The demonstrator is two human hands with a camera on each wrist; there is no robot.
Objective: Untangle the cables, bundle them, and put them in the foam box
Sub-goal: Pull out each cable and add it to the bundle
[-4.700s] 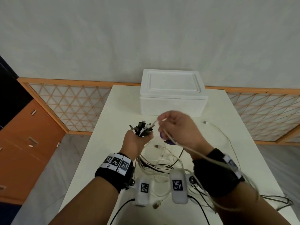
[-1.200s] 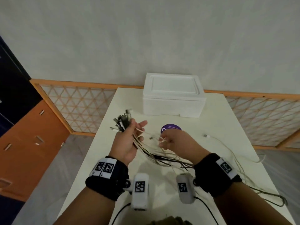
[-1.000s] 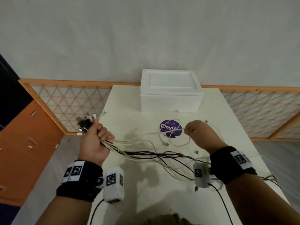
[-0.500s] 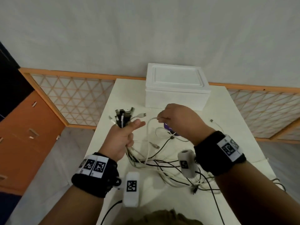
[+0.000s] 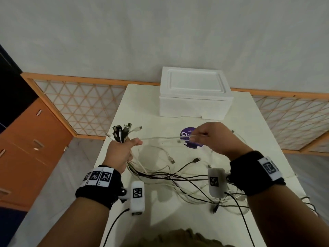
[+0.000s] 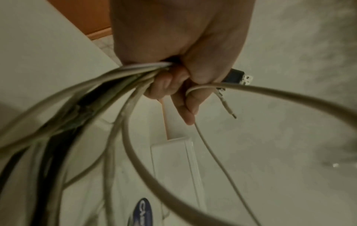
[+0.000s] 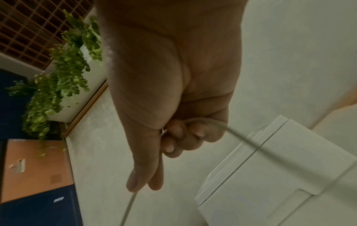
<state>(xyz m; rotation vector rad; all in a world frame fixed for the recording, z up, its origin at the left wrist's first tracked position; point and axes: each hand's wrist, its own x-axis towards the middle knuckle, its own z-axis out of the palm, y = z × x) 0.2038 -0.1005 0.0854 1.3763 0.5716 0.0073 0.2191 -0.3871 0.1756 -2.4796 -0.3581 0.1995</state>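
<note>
The left hand (image 5: 119, 152) is raised above the left edge of the long white table (image 5: 135, 104), its fingers curled tight round a bunch of thin white and black cables (image 5: 122, 134). Their plug ends fan out above the fist, and the cords trail down from under it to a loose tangle (image 5: 178, 177) spread over the near half of the tabletop. In the left wrist view the curled fingers (image 6: 170, 85) clamp the cords against the palm.

The right hand (image 5: 216, 138) is held up over the middle of the table, its fingers curled, pinching one slim white cable (image 5: 160, 138) that stretches nearly level across to the left hand's thumb. In the right wrist view that cable passes through the bent fingers (image 7: 185, 134) and leaves on both sides of the hand.

The white foam box (image 5: 195, 94) stands at the far end of the table with its lid on, well apart from both hands. A round purple sticker (image 5: 187, 133) with white lettering lies on the table between the box and the tangle, partly hidden by the right hand. Loose plug ends (image 5: 195, 159) lie near it.

Left of the table stands an orange cabinet (image 5: 26, 139), and a wooden lattice screen (image 5: 80, 104) runs along the grey wall behind.
</note>
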